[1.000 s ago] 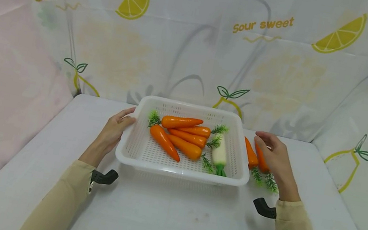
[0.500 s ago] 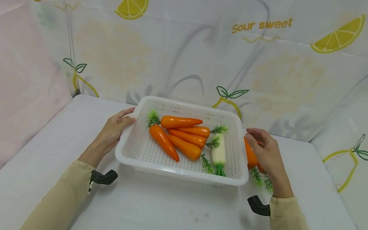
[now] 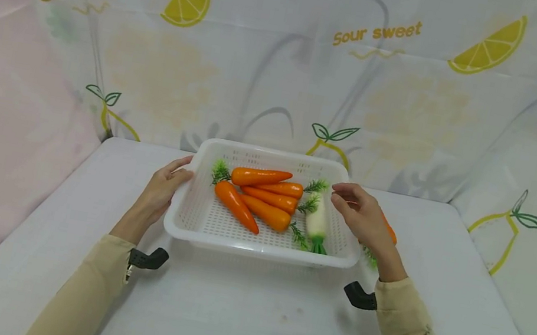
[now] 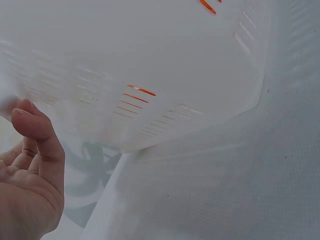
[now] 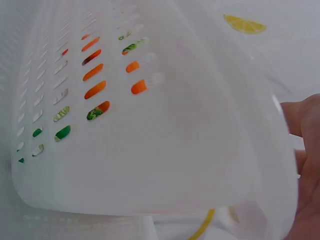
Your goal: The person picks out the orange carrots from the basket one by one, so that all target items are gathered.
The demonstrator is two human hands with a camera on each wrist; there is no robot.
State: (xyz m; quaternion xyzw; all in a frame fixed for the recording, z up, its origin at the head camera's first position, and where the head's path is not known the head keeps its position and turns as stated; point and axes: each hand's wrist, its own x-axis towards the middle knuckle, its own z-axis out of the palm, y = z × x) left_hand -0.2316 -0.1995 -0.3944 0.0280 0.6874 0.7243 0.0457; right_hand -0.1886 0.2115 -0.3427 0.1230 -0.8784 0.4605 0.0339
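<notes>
A white perforated plastic basket [image 3: 259,248] sits on the table with several glossy orange carrots [image 3: 237,207] and a white radish [image 3: 317,218] inside. My left hand [image 3: 155,195] holds the basket's left rim, thumb toward the near side; in the left wrist view its thumb [image 4: 32,122] is right at the rim. At the basket's right rim, my right hand [image 3: 364,219] hovers with loosely bent fingers and nothing between them. The right wrist view shows that hand [image 5: 310,165] partly hidden behind the basket wall [image 5: 175,150].
Outside the basket on the right lies a carrot [image 3: 390,231], mostly hidden by my right hand, with green leaves [image 3: 370,258] below. A white cloth covers the table [image 3: 242,318]. A printed curtain [image 3: 264,71] hangs behind it.
My right hand has moved left, from over the carrots beside the basket to the basket's right rim. The left hand stays at the left rim. The view has shifted slightly.
</notes>
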